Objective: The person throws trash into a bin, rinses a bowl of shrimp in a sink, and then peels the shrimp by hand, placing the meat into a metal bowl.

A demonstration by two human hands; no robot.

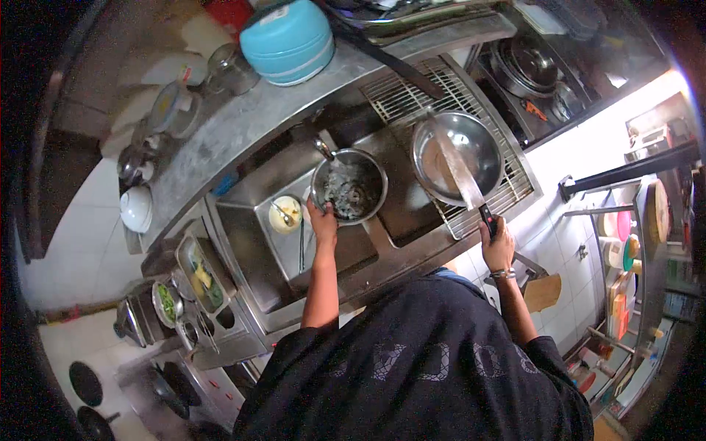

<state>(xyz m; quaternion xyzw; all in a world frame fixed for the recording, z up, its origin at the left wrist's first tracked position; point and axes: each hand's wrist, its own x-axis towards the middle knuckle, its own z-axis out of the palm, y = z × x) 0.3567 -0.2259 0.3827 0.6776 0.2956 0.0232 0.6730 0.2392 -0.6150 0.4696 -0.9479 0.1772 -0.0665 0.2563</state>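
A steel bowl (349, 187) stands under the tap in the sink, with greyish pieces and water inside. My left hand (323, 219) grips its left rim, fingers closed on the edge. To the right, a larger steel bowl (478, 151) rests on a wire rack and looks empty. My right hand (497, 242) is wrapped round the black handle of a knife (460, 176), whose broad wet blade lies across that larger bowl. A small pale bowl (285, 214) with a spoon sits left of my left hand, near a pair of chopsticks (301, 246).
A blue container (287, 42) stands on the ledge (220, 140) behind the sink. A white bowl (136, 209) is at the ledge's left end. At the left are a tray of food (201, 272) and a bowl of greens (168, 303). Shelving (640, 294) stands at the right.
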